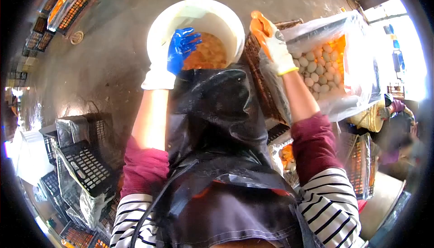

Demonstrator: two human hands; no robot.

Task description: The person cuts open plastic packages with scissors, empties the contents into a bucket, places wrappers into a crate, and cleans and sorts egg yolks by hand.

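Observation:
My left hand (181,49), in a blue-coated glove with a white cuff, is over a white bucket (156,26). Its fingers are apart and slightly bent, with no object visible in them. Orange-brown, lumpy contents (208,51) fill the bucket's lower part. My right hand (267,35) wears a white glove with an orange coating and a yellow cuff edge. It is raised between the bucket and a plastic-lined crate (266,83), its fingers extended and slightly cupped, with nothing visible in them. Many pale eggs (318,72) lie inside the clear plastic liner (352,105).
A black apron (217,112) covers my lap against the bucket. Black crates (86,166) are stacked at left, and filled crates (68,11) stand at upper left. At right, another person's gloved hand (384,112) is at a yellowish bucket (368,117). Wet floor (117,31) surrounds the bucket.

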